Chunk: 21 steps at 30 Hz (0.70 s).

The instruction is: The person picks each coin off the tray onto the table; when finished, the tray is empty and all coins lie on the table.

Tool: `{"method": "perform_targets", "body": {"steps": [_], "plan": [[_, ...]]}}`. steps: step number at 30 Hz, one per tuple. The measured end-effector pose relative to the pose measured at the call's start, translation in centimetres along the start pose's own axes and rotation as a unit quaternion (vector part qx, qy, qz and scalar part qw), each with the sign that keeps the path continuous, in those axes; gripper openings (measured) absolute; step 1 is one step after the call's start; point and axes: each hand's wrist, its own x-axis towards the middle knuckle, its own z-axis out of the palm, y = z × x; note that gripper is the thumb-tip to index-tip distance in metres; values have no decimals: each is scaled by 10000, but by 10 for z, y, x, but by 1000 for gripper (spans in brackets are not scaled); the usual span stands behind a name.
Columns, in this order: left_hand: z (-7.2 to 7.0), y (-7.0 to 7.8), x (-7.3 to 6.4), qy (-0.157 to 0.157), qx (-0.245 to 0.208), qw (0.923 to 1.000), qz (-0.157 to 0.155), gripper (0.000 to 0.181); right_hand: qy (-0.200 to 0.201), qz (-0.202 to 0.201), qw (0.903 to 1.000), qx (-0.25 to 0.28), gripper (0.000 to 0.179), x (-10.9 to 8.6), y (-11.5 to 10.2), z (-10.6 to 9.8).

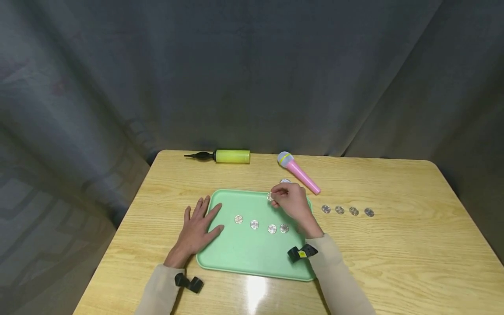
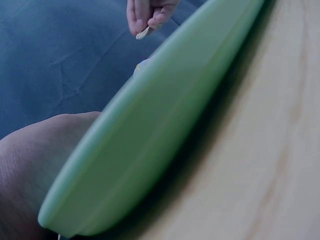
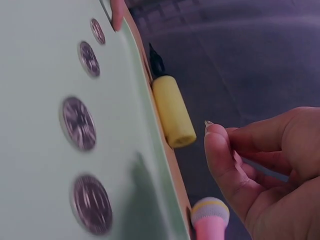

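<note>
My right hand (image 1: 291, 202) pinches a round silvery coin (image 1: 269, 197) between thumb and fingertips, above the far edge of a green tray (image 1: 252, 262). In the right wrist view only the rim of that coin (image 3: 208, 123) shows past the thumb. My left hand (image 1: 197, 232) lies with fingers spread over the tray's left edge. Several similar coins (image 1: 254, 224) form an uneven row across the middle of the tray. Another silvery round piece (image 1: 285, 180) shows behind the right hand, partly hidden by it.
Right of the tray, several more coins (image 1: 340, 210) lie in a row on the wooden table (image 1: 413, 245). A pink toy microphone (image 1: 302, 176) and a yellow-green hand pump (image 1: 232, 156) with a black nozzle lie toward the back. Dark curtains (image 1: 252, 78) hang behind the table.
</note>
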Motion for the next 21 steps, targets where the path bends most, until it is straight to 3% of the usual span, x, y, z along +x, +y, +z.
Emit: {"method": "perform_targets", "body": {"steps": [8,21], "plan": [[-1,1,0,-29,-25,10000,-38,67,119,92,9995,266,12,-4,9,-24],[-1,1,3,-95,37,9999,-58,67,331,530,9980,98,16,-11,25,-57]]}}
